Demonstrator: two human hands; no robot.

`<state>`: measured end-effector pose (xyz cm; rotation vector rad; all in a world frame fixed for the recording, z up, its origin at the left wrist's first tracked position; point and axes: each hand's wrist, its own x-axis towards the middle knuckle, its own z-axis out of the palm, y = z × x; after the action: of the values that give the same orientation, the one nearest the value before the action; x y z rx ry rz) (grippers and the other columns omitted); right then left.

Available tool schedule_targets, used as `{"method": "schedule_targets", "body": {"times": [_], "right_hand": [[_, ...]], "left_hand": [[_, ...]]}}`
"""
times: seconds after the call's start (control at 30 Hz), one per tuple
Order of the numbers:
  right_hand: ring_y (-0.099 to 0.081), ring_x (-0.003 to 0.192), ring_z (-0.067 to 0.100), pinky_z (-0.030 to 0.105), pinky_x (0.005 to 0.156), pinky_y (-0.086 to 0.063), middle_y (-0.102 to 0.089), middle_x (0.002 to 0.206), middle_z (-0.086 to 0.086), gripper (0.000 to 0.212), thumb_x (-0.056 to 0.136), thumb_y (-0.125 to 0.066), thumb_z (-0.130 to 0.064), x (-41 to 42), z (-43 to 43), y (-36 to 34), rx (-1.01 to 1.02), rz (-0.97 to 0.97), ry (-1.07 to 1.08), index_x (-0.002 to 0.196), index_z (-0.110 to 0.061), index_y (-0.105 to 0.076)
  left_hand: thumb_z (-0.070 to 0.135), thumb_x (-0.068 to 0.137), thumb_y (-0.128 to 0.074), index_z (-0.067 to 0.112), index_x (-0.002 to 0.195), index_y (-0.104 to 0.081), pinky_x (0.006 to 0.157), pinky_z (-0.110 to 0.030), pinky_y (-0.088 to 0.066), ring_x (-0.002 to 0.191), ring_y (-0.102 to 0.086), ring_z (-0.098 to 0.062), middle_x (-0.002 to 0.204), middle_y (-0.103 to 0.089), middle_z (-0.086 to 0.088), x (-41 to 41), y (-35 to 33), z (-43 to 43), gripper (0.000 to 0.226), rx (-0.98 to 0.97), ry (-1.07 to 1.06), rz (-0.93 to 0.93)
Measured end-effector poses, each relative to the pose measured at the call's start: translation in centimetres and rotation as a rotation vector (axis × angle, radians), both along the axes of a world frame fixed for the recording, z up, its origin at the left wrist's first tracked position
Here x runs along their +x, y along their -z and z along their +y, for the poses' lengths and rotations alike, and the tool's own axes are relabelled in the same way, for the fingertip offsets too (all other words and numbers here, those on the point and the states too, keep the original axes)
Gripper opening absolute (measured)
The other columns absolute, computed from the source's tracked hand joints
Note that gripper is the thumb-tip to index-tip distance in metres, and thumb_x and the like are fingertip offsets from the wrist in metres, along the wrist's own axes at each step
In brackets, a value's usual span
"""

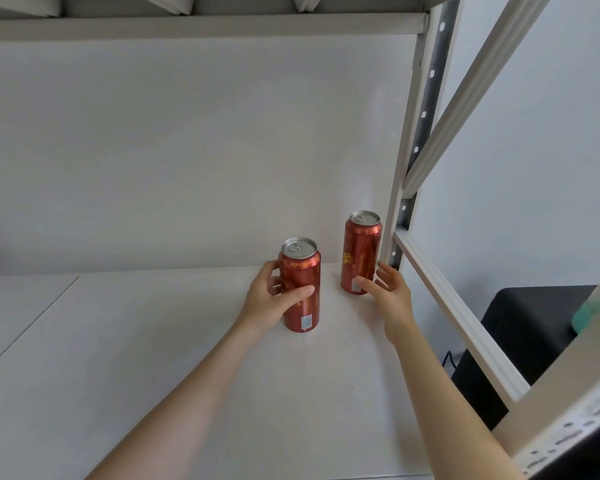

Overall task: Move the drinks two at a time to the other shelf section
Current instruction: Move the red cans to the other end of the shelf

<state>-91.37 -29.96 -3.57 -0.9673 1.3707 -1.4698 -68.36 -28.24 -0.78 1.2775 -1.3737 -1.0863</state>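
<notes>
Red beer can [361,252] beside shelf post [397,202], right hand [388,289] spread wide nearby. Second can [302,271] farther off, gripped by left hand [267,299].

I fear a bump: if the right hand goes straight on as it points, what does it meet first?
Probably the red can beside the shelf post; the right hand is open close before it.

The left forearm [201,393] and the right forearm [437,393] are showing bare along their whole visible length, near edge to wrist. The left hand [274,301] and the right hand [390,294] are likewise going uncovered; finer finger detail is blurring out.
</notes>
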Motion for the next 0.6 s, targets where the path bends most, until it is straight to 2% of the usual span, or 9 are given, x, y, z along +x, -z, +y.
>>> {"method": "schedule_targets", "body": {"times": [0.17,0.3,0.4,0.5,0.6], "right_hand": [[-0.056,0.115,0.013,0.029,0.092,-0.046,-0.057,0.127,-0.006,0.064,0.075,-0.082,-0.021,1.3,4.1,0.5,-0.009,0.161,-0.102,0.129,-0.026,-0.049],[-0.058,0.11,0.013,0.016,0.077,-0.047,-0.056,0.126,-0.001,0.074,0.071,-0.086,-0.019,3.7,4.9,0.9,-0.017,0.255,-0.264,0.135,-0.019,-0.047],[-0.058,0.113,0.015,0.019,0.081,-0.05,-0.058,0.125,-0.002,0.077,0.07,-0.086,-0.024,4.9,5.2,1.0,-0.019,0.249,-0.329,0.136,-0.023,-0.047],[-0.062,0.109,0.013,0.031,0.091,-0.054,-0.065,0.119,-0.002,0.066,0.071,-0.085,-0.019,4.8,5.7,1.0,-0.048,0.225,-0.357,0.129,-0.026,-0.053],[-0.062,0.104,0.009,0.023,0.085,-0.054,-0.065,0.115,-0.006,0.061,0.072,-0.084,-0.018,4.0,7.1,0.6,-0.057,0.224,-0.331,0.125,-0.029,-0.055]], "left_hand": [[0.059,0.051,-0.08,0.032,0.108,-0.062,0.093,-0.049,-0.055,0.1,-0.07,-0.02,0.108,-0.072,-0.007,0.2,-1.4,0.2,0.066,0.059,0.026,0.038],[0.065,0.05,-0.081,0.04,0.102,-0.061,0.091,-0.049,-0.057,0.101,-0.069,-0.019,0.108,-0.071,-0.005,-0.1,-1.3,0.5,0.061,0.058,0.014,0.019],[0.071,0.046,-0.082,0.044,0.1,-0.061,0.09,-0.048,-0.057,0.101,-0.07,-0.019,0.108,-0.071,-0.003,-0.7,-1.1,0.9,0.064,0.051,0.018,0.002],[0.074,0.044,-0.082,0.047,0.098,-0.061,0.09,-0.048,-0.057,0.098,-0.071,-0.02,0.107,-0.072,-0.003,-1.6,-1.0,1.7,0.063,0.047,0.05,-0.008],[0.066,0.051,-0.082,0.046,0.097,-0.062,0.089,-0.048,-0.057,0.097,-0.072,-0.02,0.105,-0.072,-0.004,-2.9,-1.0,2.7,0.055,0.044,0.082,0.003]]}}
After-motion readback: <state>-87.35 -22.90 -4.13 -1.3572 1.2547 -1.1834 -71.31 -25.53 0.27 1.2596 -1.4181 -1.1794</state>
